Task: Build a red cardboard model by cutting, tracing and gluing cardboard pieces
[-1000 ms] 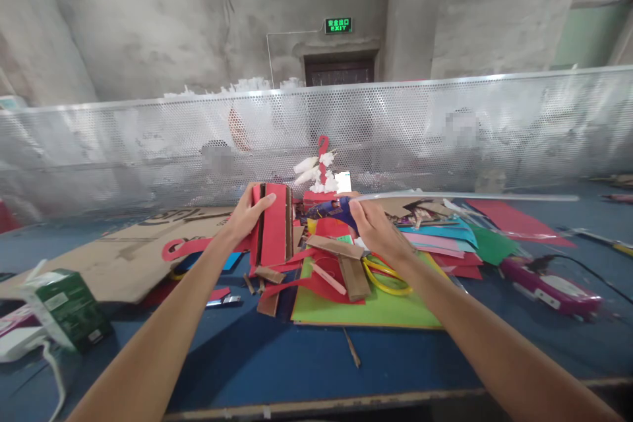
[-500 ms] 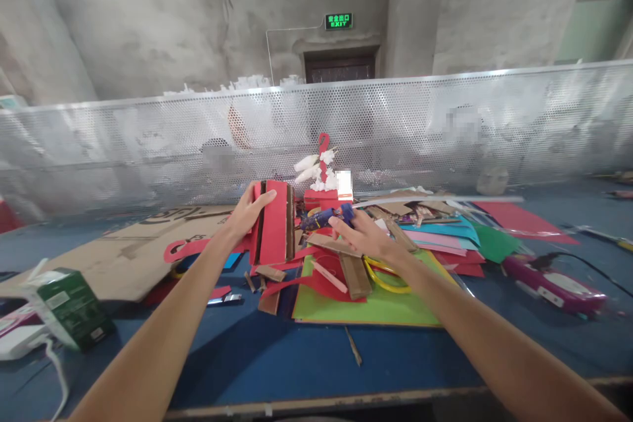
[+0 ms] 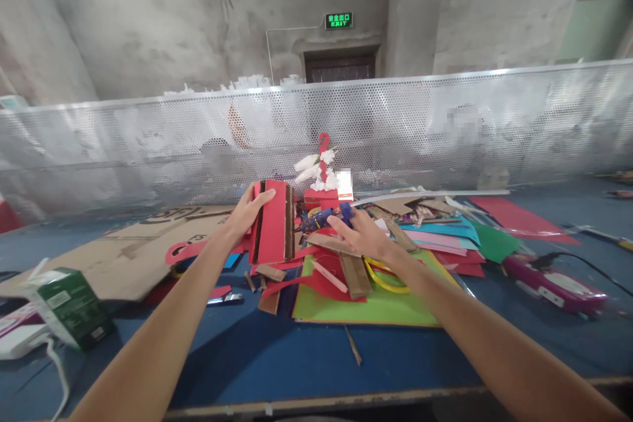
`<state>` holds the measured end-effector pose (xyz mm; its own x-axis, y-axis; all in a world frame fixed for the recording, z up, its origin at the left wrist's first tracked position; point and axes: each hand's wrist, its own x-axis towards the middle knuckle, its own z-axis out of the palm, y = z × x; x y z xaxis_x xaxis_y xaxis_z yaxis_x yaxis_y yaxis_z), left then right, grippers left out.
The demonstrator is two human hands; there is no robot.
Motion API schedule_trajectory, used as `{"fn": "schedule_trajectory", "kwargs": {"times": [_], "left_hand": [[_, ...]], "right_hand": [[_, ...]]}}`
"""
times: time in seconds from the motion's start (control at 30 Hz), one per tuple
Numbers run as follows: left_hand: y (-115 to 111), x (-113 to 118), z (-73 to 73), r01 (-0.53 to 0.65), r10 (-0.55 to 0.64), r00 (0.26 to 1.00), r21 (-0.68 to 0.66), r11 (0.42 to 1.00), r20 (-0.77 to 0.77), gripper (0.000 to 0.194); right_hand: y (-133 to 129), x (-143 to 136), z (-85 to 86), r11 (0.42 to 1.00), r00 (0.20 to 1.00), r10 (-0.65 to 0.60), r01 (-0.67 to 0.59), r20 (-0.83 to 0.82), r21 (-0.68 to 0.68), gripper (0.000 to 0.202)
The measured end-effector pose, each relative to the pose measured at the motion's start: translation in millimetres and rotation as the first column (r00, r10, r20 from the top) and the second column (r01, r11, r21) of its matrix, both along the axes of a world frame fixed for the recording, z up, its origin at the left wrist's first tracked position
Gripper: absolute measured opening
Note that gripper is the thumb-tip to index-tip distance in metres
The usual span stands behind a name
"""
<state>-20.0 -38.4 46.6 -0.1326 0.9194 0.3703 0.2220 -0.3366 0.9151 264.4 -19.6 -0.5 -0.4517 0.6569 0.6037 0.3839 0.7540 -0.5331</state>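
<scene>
My left hand [image 3: 252, 210] grips a red cardboard box [image 3: 272, 227] from its upper left side, thumb on the red face. Brown corrugated edges [image 3: 289, 224] run along its sides. In my right hand [image 3: 359, 227] is a blue hot glue gun [image 3: 319, 219], its nozzle pointing left at the box's right edge. Whether the tip touches the edge I cannot tell. A long whitish stick [image 3: 430, 194] stretches rightward from behind the gun. Below the hands lie red paper strips [image 3: 316, 283], cardboard scraps [image 3: 356, 275] and a lime-green sheet [image 3: 326, 310].
Behind the hands stands a red piece with white flowers [image 3: 324, 175], before a perforated metal screen [image 3: 405, 125]. Yellow-handled scissors [image 3: 388, 283], coloured paper [image 3: 445, 234] and a purple device [image 3: 554, 287] lie rightward. Flattened cardboard [image 3: 128, 250] and a green box [image 3: 72, 306] are at left.
Both hands keep nearly the same pose on the box and glue gun. The far end of the whitish stick has shifted slightly left.
</scene>
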Motion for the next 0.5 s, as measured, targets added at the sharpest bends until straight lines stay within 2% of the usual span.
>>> {"fn": "schedule_trajectory", "kwargs": {"times": [0.37,0.5], "left_hand": [[4.5,-3.2,-2.6,-0.006,0.006,0.999,0.012,1.000,0.033,0.044],[3.4,-2.9,-1.9,-0.010,0.011,1.000,0.039,0.999,-0.012,0.044]], "right_hand": [[-7.8,1.3,5.1,0.994,0.995,0.095,-0.092,0.042,-0.056,0.049],[-11.5,3.6,6.7,0.977,0.985,0.155,-0.141,0.075,-0.162,0.053]]}}
